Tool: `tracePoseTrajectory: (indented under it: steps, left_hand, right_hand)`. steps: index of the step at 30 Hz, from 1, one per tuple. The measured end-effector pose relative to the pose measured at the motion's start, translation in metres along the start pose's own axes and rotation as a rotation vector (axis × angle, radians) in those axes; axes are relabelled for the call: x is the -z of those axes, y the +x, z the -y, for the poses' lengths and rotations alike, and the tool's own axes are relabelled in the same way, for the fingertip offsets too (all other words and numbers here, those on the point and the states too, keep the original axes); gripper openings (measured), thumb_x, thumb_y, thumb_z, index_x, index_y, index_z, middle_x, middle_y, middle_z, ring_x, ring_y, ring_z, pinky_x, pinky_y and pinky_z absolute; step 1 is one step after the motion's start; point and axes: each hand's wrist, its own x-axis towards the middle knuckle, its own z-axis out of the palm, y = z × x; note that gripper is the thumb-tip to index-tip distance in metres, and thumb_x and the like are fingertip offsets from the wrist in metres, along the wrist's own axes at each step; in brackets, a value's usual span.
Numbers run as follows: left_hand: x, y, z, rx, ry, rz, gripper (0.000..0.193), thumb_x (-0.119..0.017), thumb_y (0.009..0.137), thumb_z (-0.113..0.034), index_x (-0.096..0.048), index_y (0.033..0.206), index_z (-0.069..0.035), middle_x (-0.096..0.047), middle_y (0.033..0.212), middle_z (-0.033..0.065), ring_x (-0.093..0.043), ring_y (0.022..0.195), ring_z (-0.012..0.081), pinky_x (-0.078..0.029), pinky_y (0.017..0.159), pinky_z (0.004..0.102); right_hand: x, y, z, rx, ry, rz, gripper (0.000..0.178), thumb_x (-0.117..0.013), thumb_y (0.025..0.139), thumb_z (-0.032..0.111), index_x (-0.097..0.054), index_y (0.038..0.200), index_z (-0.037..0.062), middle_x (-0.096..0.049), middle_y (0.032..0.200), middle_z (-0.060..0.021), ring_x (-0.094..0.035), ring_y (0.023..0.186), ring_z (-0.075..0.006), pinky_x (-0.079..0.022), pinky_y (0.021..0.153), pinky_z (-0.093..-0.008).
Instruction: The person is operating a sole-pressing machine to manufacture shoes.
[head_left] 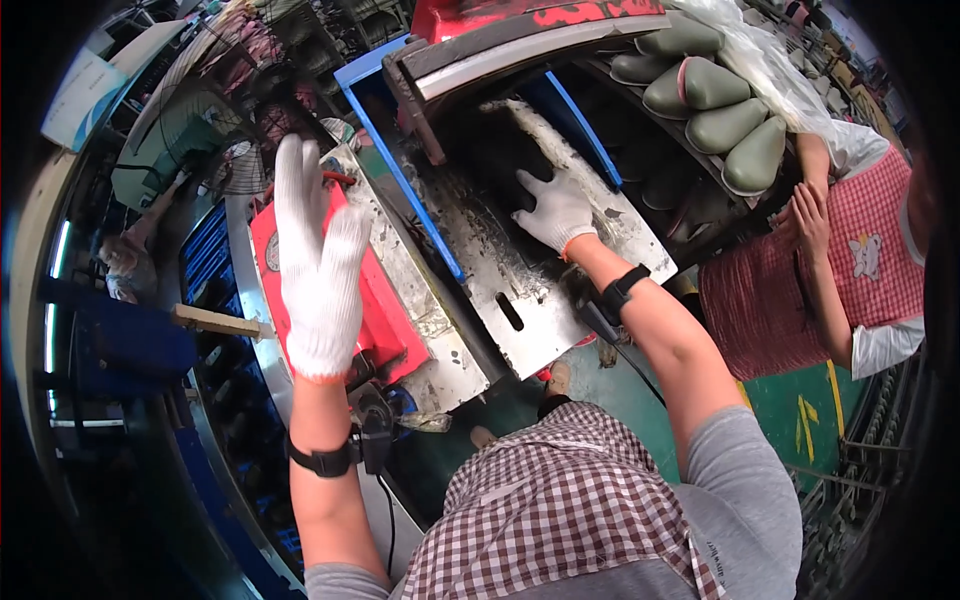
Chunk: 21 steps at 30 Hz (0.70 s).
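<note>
My left hand (325, 265), in a white knitted glove, is raised above a red machine housing (385, 315) with its fingers stretched out and nothing in them. My right hand (558, 208), gloved the same way, reaches over the worn metal bed (545, 335) of a machine between two blue side rails (415, 205). Its fingers are spread at the edge of a dark, black area (500, 165) under the machine's raised front bar (530, 62). Whether the fingertips touch anything there, I cannot tell. Each of my wrists wears a black strap.
Several olive-green shoe-shaped forms (715, 95) line a rack at the upper right. Beside it stands a person in a red checked apron (870, 225). A wooden bar (220, 321) juts in at the left, near a fan (240, 165). Another person (130, 265) is farther off.
</note>
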Motion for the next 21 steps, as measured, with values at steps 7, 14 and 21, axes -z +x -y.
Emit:
tracePoseTrajectory:
  steps: [7,14,21]
  left_hand:
    - [-0.037,0.113,-0.006,-0.190,0.144,0.042,0.071,-0.067,0.099,-0.033,-0.043,0.157,0.000,-0.049,0.156,0.0238,-0.047,0.147,0.0321,-0.037,0.121,0.0394]
    - [-0.070,0.204,-0.024,-0.408,0.277,0.480,0.072,-0.064,0.103,-0.039,-0.041,0.155,0.006,-0.052,0.151,0.0263,-0.048,0.143,0.0304,-0.036,0.120,0.0372]
    - [-0.079,0.182,-0.018,-0.269,0.032,0.481,0.056,-0.070,0.098,-0.022,-0.051,0.145,0.002,-0.063,0.134,0.0170,-0.059,0.125,0.0224,-0.048,0.108,0.0335]
  right_hand:
    - [-0.023,0.007,0.007,-0.022,-0.091,0.067,0.076,-0.076,0.083,0.044,-0.052,0.154,0.0320,-0.056,0.132,-0.0255,-0.062,0.118,-0.0429,-0.056,0.096,-0.0482]
    - [-0.018,0.003,-0.004,-0.017,-0.165,0.019,0.075,-0.076,0.083,0.046,-0.054,0.153,0.0316,-0.059,0.126,-0.0245,-0.064,0.111,-0.0418,-0.056,0.096,-0.0470]
    - [-0.027,0.004,0.010,-0.142,-0.101,0.031,0.073,-0.076,0.083,0.044,-0.055,0.152,0.0355,-0.053,0.141,-0.0256,-0.062,0.121,-0.0422,-0.054,0.101,-0.0474]
